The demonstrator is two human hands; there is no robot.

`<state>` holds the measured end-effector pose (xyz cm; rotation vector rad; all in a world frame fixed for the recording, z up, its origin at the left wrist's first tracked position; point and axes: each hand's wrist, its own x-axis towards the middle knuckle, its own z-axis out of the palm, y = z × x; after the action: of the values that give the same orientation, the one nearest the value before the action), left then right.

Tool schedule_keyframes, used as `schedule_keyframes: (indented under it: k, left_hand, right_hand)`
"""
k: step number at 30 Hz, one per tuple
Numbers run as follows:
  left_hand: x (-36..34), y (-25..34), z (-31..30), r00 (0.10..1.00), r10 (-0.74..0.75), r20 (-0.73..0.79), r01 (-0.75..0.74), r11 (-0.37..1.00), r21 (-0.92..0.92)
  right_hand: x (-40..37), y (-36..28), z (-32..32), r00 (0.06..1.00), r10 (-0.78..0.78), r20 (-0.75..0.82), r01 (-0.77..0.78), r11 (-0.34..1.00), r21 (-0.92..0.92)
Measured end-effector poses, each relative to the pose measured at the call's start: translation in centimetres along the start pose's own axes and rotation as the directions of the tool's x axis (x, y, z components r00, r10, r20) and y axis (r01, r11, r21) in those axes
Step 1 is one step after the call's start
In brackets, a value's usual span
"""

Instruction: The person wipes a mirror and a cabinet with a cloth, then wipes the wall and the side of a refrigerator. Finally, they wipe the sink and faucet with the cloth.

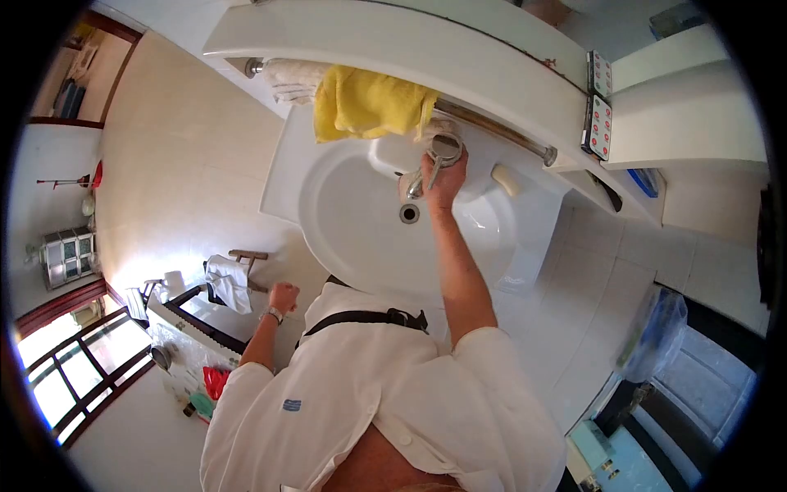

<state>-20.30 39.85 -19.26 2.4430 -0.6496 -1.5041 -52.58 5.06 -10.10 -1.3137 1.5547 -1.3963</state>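
My right hand (447, 176) reaches over the white washbasin (361, 238), its fingers wrapped round the body of the metal faucet (445, 148). The spout points down towards the drain (409, 214). Behind the faucet a yellow cloth (365, 102) hangs on a metal rail, beside a whitish towel (291, 80). A pale bar (505, 180), perhaps soap, lies on the basin's right rim. My left hand (284, 298) is curled closed at my left side, away from the basin, with a watch on the wrist; whether anything is inside it is hidden.
Above the basin runs a white shelf (385, 41) with the rail (492, 131) under it. A stool with a white cloth (229, 283) stands at the left, near a table with a red bag (216, 382). A clear plastic bag (656, 336) hangs at the lower right.
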Motion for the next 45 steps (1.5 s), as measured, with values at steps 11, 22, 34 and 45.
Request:
schedule_keyframes:
  k: [11, 22, 34, 45]
  left_hand:
    - [-0.4, 0.7, 0.3, 1.000, -0.016, 0.024, 0.018, 0.999, -0.046]
    - [-0.1, -0.8, 0.1, 0.999, 0.014, 0.046, -0.013, 1.000, -0.015]
    - [-1.3, -0.6, 0.4, 0.997, -0.073, 0.018, 0.074, 0.994, -0.078]
    - [-0.5, -0.7, -0.3, 0.999, -0.033, 0.033, 0.034, 0.999, -0.038]
  right_hand:
    - [5.7, 0.3, -3.8, 0.794, -0.019, 0.608, -0.111, 0.978, 0.175]
    - [1.8, -0.9, -1.1, 0.985, 0.004, 0.170, -0.015, 0.998, 0.067]
    - [5.8, 0.5, -3.6, 0.828, 0.043, 0.559, -0.093, 0.994, 0.062]
    - [2.0, 0.6, -0.8, 0.984, -0.018, 0.177, -0.002, 0.994, 0.109]
